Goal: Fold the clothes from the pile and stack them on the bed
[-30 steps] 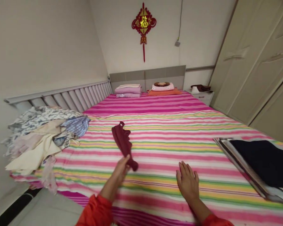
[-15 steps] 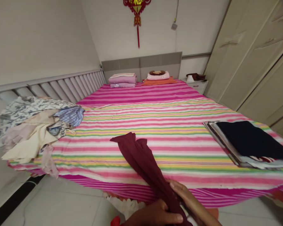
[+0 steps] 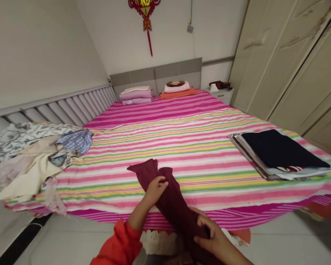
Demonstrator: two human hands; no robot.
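A long, narrow maroon garment (image 3: 172, 200) lies lengthwise across the near edge of the bed, its far end flat on the striped sheet and its near end hanging toward me. My left hand (image 3: 156, 189), below a red sleeve, has its fingers bent and closed on the cloth about midway along. Closer to me, my right hand (image 3: 209, 233) grips the garment's right edge, thumb on top. Folds at the bottom of the picture hide the near end. What kind of garment it is, I cannot tell.
Rumpled clothes (image 3: 35, 154) are heaped at the bed's left edge. Folded clothes, a dark navy one (image 3: 284, 149) on top, lie at the right. Folded bedding (image 3: 136, 95) and a pink pillow (image 3: 177, 87) rest by the headboard. A wardrobe (image 3: 276, 66) stands right.
My left hand has moved from the garment's near end up and forward to its middle. The right hand stays on the near part. My view has shifted slightly right.
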